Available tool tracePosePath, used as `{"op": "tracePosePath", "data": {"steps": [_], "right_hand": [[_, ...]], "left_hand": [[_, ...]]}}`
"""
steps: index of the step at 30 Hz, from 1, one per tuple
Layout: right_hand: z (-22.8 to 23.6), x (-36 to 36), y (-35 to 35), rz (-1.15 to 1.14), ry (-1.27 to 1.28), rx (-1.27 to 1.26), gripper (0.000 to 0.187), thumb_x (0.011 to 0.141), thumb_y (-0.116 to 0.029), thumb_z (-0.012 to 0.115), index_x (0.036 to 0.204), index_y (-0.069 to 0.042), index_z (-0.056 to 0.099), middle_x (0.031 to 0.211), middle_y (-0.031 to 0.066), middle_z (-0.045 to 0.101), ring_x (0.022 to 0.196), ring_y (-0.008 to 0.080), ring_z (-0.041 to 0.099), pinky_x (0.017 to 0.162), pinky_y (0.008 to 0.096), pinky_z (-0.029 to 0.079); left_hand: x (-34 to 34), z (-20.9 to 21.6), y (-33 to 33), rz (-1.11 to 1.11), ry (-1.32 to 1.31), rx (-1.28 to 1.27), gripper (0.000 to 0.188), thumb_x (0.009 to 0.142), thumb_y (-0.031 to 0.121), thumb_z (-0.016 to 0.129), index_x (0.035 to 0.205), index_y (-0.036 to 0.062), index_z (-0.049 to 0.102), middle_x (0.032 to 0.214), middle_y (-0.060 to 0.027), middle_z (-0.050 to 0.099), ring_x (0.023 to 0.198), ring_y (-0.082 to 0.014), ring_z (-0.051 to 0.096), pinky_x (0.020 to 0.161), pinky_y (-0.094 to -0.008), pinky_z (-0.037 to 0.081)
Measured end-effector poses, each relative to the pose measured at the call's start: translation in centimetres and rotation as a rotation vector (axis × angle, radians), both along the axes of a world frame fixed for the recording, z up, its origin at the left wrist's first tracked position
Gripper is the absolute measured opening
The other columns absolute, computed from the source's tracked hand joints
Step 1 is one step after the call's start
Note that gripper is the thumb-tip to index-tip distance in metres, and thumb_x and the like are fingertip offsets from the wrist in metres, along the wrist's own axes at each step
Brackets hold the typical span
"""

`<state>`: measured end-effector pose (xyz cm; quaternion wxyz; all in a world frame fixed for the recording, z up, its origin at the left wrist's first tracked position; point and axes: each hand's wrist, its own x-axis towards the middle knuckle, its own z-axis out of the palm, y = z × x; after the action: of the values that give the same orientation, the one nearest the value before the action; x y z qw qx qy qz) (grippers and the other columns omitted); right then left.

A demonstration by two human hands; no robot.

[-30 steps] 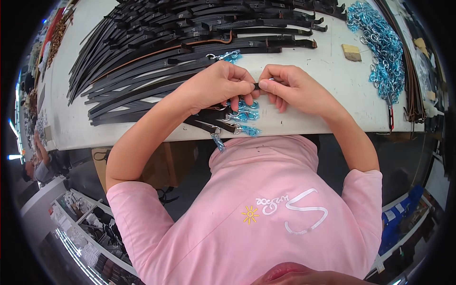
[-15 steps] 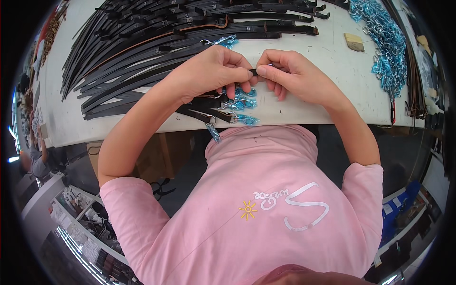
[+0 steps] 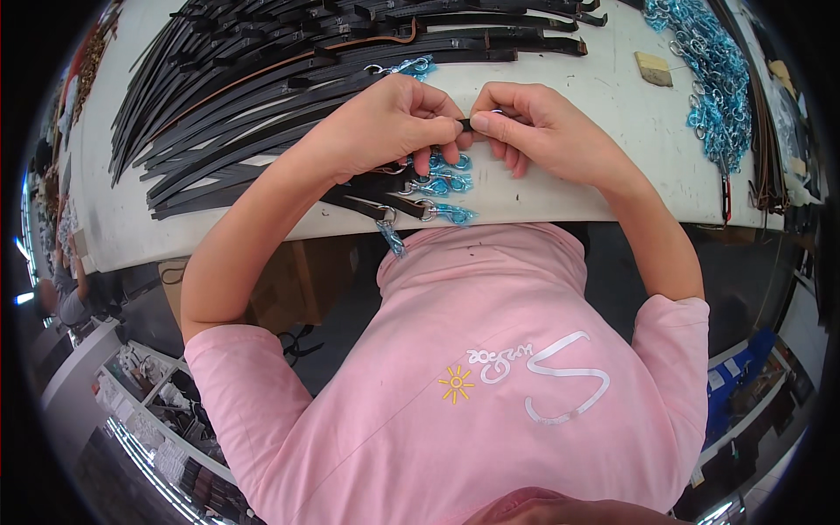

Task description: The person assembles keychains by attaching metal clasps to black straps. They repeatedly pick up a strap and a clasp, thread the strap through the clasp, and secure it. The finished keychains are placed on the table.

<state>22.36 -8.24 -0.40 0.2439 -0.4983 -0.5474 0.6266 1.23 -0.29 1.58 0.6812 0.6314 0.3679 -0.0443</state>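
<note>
Over the near part of the white table, my left hand [image 3: 407, 122] and my right hand [image 3: 538, 131] face each other, both closed in a pinch. A short bit of black strap [image 3: 466, 125] shows between their fingertips. The rest of that strap is hidden by my fingers. A sliver of metal shows behind my right index finger, too small to make out. Below my left hand lie black straps [image 3: 363, 203] whose ends carry metal rings and clasps wrapped in blue film [image 3: 451, 213].
Many black straps [image 3: 262, 66] cover the table's left and far side. At the right lie a tan block [image 3: 653, 69], a heap of blue-wrapped metal clasps [image 3: 713, 79], a red-and-black tool [image 3: 726, 197] and brown straps [image 3: 767, 166]. The white table's edge [image 3: 525, 219] runs along my waist.
Both hands sit slightly farther from me, still pinching the black strap. The small black bit between the fingertips has shifted a little with them. The view has tilted slightly.
</note>
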Motion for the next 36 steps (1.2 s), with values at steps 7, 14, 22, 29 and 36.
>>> {"op": "tracePosePath", "data": {"steps": [7, 14, 22, 29, 36], "right_hand": [[-0.01, 0.02, 0.12, 0.013, -0.003, -0.004, 0.025, 0.103, -0.028, 0.055, 0.096, -0.004, 0.061, 0.072, -0.0015, 0.056, 0.064, 0.0052, 0.055, 0.058, 0.0212, 0.049], [-0.07, 0.01, 0.05, 0.004, -0.009, 0.002, 0.025, 0.103, -0.028, 0.055, 0.096, -0.005, 0.061, 0.072, -0.0016, 0.056, 0.064, 0.0050, 0.055, 0.058, 0.0208, 0.048], [-0.05, -0.02, 0.04, 0.004, -0.009, 0.007, 0.025, 0.102, -0.028, 0.055, 0.095, -0.005, 0.061, 0.071, -0.0017, 0.056, 0.064, 0.0049, 0.055, 0.057, 0.0205, 0.048], [-0.09, 0.01, 0.06, 0.010, -0.010, 0.009, 0.025, 0.102, -0.028, 0.056, 0.095, -0.005, 0.061, 0.072, -0.0014, 0.056, 0.064, 0.0050, 0.055, 0.057, 0.0207, 0.048], [-0.09, 0.04, 0.13, 0.000, -0.006, 0.015, 0.026, 0.101, -0.025, 0.056, 0.095, -0.001, 0.064, 0.073, 0.0026, 0.060, 0.064, 0.0089, 0.059, 0.057, 0.0249, 0.052]], "left_hand": [[-0.14, -0.27, -0.20, -0.011, -0.010, 0.048, 0.024, 0.095, 0.021, 0.061, 0.099, 0.0006, 0.072, 0.076, -0.0023, 0.069, 0.055, -0.0037, 0.055, 0.050, -0.0173, 0.040], [-0.23, -0.29, -0.30, 0.001, -0.012, 0.054, 0.025, 0.095, 0.023, 0.060, 0.098, 0.0011, 0.072, 0.077, -0.0022, 0.069, 0.056, -0.0036, 0.055, 0.052, -0.0178, 0.041], [-0.32, -0.55, -0.45, -0.004, -0.026, 0.069, 0.025, 0.096, 0.023, 0.060, 0.098, 0.0014, 0.072, 0.077, -0.0007, 0.068, 0.057, -0.0029, 0.055, 0.050, -0.0176, 0.039], [-0.29, -0.46, -0.65, -0.007, -0.029, 0.103, 0.025, 0.097, 0.024, 0.059, 0.100, 0.0021, 0.071, 0.076, 0.0006, 0.067, 0.057, -0.0024, 0.054, 0.049, -0.0173, 0.037], [-0.35, -0.63, -0.86, -0.003, -0.037, 0.106, 0.024, 0.096, 0.023, 0.059, 0.101, 0.0026, 0.071, 0.077, 0.0014, 0.067, 0.057, -0.0021, 0.052, 0.049, -0.0170, 0.036]]}}
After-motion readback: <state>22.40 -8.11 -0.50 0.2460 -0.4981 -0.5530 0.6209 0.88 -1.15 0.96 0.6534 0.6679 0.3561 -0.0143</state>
